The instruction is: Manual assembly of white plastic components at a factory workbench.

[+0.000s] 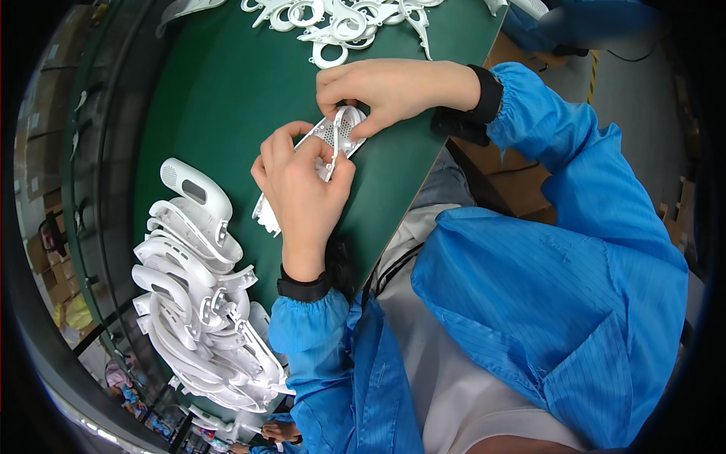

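Observation:
Over the green table (227, 98) I hold a white plastic shell (327, 133) with a perforated patch at its far end. My left hand (301, 185) grips its middle, thumb and fingers bent on its edges. With curled fingers, my right hand (382, 92) holds the perforated end, thumb on the near rim. A thin white strip stands along the shell between my hands; whether it is a separate part I cannot tell. The shell's other end, with a jagged edge, shows to the left of my left hand. My fingers hide part of the shell.
A pile of similar white shells (200, 303) lies at the left. White ring-shaped plastic parts (348, 24) are heaped at the table's far side. Cardboard boxes (522, 178) stand below the table's right edge. Another person's hand (281, 431) shows at the bottom.

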Demonstrator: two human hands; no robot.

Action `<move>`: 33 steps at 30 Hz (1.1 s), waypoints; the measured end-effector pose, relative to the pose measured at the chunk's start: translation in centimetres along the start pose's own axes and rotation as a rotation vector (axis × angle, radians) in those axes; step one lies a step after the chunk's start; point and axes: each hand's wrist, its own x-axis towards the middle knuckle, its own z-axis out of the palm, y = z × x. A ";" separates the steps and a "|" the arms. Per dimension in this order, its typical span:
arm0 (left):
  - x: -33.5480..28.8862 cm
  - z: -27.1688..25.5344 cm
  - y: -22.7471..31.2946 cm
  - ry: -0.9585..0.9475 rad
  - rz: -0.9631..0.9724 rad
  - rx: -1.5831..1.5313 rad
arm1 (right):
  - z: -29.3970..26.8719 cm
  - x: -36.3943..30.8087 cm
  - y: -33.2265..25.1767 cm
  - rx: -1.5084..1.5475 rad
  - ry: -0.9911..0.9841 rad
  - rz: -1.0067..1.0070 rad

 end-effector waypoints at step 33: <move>-1.8 0.0 -1.7 0.329 0.070 -0.302 | 1.6 12.9 0.9 0.682 0.100 0.699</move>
